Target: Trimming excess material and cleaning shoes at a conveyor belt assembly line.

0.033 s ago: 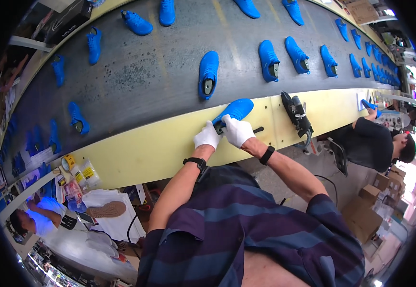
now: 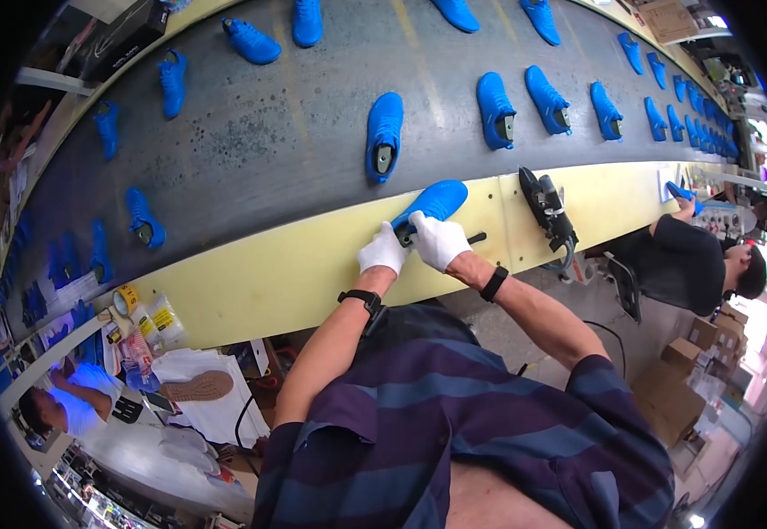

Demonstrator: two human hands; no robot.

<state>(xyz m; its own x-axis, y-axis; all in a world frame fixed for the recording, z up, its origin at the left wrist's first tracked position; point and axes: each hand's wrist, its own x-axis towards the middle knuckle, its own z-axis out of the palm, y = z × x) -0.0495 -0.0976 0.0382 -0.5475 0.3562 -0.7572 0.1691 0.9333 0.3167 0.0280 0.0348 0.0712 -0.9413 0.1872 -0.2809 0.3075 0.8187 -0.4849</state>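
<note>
Ledge (image 2: 251, 300) free beside left hand (image 2: 382, 252), black tool (image 2: 537, 198) blocking right, distant shoes (image 2: 692, 132) seemingly crowded

Bright light (image 2: 764, 309) glares at the right, near cardboard boxes (image 2: 670, 410) on a grey floor (image 2: 648, 339).

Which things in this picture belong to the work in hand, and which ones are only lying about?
In the work:
blue shoe, held near its heel
left hand and right hand, both on it
yellow ledge beneath

Apparently only lying about:
tape roll
brown sole
cardboard box
</note>
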